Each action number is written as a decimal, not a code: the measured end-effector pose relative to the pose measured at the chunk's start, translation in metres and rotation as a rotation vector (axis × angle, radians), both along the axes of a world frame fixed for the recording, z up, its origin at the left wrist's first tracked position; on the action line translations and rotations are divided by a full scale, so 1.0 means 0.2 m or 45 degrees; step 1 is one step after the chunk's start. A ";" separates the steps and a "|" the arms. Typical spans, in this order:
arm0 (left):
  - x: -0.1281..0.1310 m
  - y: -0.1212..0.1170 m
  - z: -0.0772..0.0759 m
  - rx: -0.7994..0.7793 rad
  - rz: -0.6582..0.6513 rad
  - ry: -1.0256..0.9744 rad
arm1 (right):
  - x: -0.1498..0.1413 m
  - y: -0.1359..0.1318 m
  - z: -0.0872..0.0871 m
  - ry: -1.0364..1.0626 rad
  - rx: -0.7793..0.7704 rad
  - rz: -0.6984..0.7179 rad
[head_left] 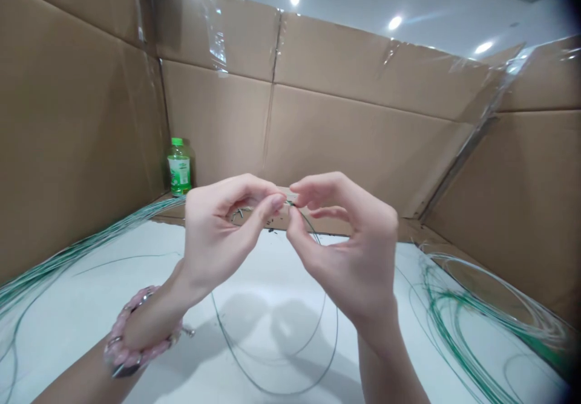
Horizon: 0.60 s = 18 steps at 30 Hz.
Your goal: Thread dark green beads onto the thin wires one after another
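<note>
A thin green wire (278,394) hangs in a loop below both hands, over the white tabletop. My left hand (222,228) is closed in a pinch, thumb against forefinger, at the wire's joined upper end. Opposite it, my right hand (349,241) has its thumb and forefinger slightly apart, with the wire at the thumb tip. The other right fingers are curled. Where the wire's ends meet, the fingertips partly hide them. A pink beaded bracelet (136,331) circles my left wrist.
Green wires (113,228) lie in a long bundle on the left. Coiled green and whitish wires (458,325) rest on the right. A green bottle (180,168) stands in the back left corner. Cardboard walls (363,132) enclose the white table (254,271). Small dark bits lie at its far edge.
</note>
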<state>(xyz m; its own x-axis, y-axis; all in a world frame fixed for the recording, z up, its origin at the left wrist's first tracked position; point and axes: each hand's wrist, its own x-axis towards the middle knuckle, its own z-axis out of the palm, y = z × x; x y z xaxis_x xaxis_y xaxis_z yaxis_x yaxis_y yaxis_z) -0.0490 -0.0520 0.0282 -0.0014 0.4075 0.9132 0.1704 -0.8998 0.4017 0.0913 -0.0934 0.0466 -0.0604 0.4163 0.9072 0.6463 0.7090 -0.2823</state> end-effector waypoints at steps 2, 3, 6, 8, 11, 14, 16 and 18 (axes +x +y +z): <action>0.00 0.02 0.00 0.006 0.055 0.008 | 0.04 0.00 0.01 -0.086 -0.205 -0.029; -0.01 0.03 0.00 0.004 0.068 0.020 | 0.05 0.01 0.02 -0.112 -0.300 -0.021; -0.01 0.04 -0.01 0.000 0.065 0.087 | 0.08 0.02 0.03 -0.067 -0.399 0.119; 0.00 0.03 -0.01 0.017 0.074 0.115 | 0.07 0.03 0.03 0.000 -0.348 0.232; 0.00 0.02 -0.01 -0.027 0.019 0.113 | 0.05 0.04 0.02 0.026 -0.295 0.277; 0.00 0.04 -0.01 -0.111 -0.193 0.049 | 0.06 0.03 0.03 0.070 -0.264 0.279; 0.02 0.08 -0.04 -0.161 -0.342 0.033 | 0.07 0.02 0.04 0.126 -0.231 0.297; 0.06 0.14 -0.09 -0.256 -0.403 0.210 | 0.09 0.00 0.05 0.192 -0.201 0.327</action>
